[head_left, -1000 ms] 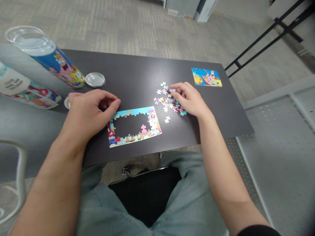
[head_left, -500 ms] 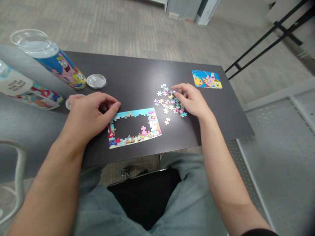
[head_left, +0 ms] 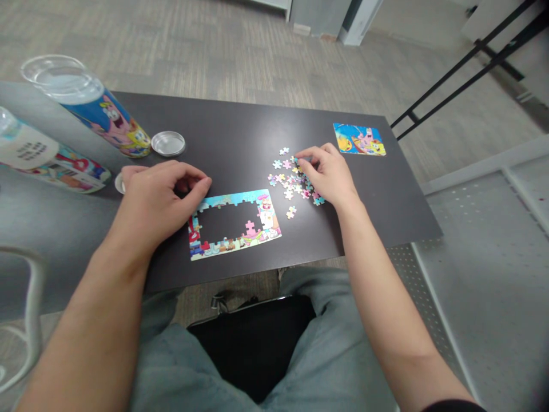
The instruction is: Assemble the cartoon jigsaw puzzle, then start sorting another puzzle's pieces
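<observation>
A partly joined jigsaw puzzle [head_left: 270,220] lies on the dark table, its border linked around a bare middle. Two pink pieces stick inward from its lower edge. My left hand [head_left: 156,197] rests at the puzzle's upper left corner, fingers curled and thumb against the index finger; I see nothing in it. Right of the puzzle is a loose heap of puzzle pieces [head_left: 294,186]. At the heap's far side, my right hand [head_left: 328,174] has thumb and index finger closed on a small puzzle piece [head_left: 294,159], mostly hidden by the fingertips.
A picture card [head_left: 360,139] lies at the table's far right. On the left stand a blue cartoon tube [head_left: 115,123] and a second printed tube [head_left: 64,166]. Beside them is a round metal lid [head_left: 168,143]; another pale lid [head_left: 119,183] is partly behind my left hand.
My right hand has shifted slightly left, and its thumb and index finger have closed around a piece at the heap's far edge. My left hand and the joined puzzle stay put.
</observation>
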Demonstrator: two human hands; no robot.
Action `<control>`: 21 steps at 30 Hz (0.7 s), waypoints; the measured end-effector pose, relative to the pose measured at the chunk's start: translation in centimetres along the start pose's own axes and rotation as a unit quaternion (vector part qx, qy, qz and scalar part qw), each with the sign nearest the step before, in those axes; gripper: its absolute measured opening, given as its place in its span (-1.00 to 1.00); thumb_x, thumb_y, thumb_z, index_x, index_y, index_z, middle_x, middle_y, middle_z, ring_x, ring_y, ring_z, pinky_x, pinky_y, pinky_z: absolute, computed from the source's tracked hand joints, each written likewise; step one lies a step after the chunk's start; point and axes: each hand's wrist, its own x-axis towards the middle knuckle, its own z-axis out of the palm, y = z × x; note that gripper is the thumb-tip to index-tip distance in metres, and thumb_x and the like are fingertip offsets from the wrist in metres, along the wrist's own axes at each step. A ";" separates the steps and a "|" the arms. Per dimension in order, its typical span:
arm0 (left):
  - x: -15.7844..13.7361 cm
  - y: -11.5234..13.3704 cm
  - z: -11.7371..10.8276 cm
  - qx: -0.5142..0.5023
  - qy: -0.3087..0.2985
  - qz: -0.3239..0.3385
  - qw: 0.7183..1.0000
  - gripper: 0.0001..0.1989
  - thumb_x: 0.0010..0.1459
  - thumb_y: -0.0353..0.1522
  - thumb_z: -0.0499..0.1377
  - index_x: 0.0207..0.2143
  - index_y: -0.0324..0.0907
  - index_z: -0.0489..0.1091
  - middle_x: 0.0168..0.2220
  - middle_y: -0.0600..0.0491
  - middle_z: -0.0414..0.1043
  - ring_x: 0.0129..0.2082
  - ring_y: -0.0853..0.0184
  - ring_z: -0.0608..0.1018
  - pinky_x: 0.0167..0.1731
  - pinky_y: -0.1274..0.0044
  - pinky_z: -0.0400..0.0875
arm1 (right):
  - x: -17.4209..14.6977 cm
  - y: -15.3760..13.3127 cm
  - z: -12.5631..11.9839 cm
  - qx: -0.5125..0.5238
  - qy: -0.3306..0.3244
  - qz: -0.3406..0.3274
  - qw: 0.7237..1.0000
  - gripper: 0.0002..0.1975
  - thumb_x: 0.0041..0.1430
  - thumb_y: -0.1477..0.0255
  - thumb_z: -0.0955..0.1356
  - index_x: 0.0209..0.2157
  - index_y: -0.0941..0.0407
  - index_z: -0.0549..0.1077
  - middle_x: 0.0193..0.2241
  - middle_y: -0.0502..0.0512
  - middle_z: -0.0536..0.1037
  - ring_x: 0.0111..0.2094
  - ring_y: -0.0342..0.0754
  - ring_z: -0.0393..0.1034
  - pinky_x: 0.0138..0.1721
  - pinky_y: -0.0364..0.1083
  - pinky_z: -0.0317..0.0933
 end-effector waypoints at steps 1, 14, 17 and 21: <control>0.0 0.0 0.0 0.000 -0.001 -0.001 1.000 -0.54 0.53 -0.02 0.14 -0.12 -0.06 0.75 -0.21 0.00 0.78 -0.22 0.08 0.72 0.28 0.07 0.30 | 0.1 0.2 0.0 0.007 0.007 -0.003 1.000 -0.76 0.55 0.37 0.50 0.09 -0.07 0.86 -0.15 0.15 0.60 -0.08 0.19 0.56 0.03 0.19 0.55; 0.2 0.2 -0.2 -0.014 -0.012 -0.007 1.000 -0.64 0.51 -0.06 0.19 -0.14 0.01 0.74 -0.22 0.03 0.76 -0.25 0.05 0.73 0.10 0.10 0.41 | -0.1 0.1 -0.1 -0.001 -0.027 0.006 1.000 -0.62 0.66 0.34 0.41 0.33 -0.11 0.78 0.04 0.22 0.56 0.11 0.25 0.58 0.25 0.33 0.57; 0.2 0.5 -0.3 -0.010 -0.013 -0.011 1.000 -0.61 0.48 -0.07 0.18 -0.15 -0.06 0.75 -0.24 0.00 0.74 -0.25 0.06 0.71 0.11 0.13 0.39 | -0.5 -0.8 -0.3 -0.046 -0.053 0.005 0.998 -0.56 0.75 0.18 0.37 0.45 -0.22 0.73 0.28 0.27 0.51 0.23 0.31 0.57 0.26 0.40 0.62; 0.1 1.6 -1.3 0.019 -0.062 -0.030 0.997 -0.54 0.60 -0.09 0.13 -0.02 -0.15 0.76 -0.15 -0.01 0.75 -0.18 0.11 0.70 0.21 0.19 0.38 | -0.7 -1.8 -0.7 -0.090 -0.092 0.017 0.991 -0.52 0.81 0.17 0.28 0.49 -0.22 0.69 0.36 0.29 0.48 0.27 0.32 0.58 0.30 0.44 0.64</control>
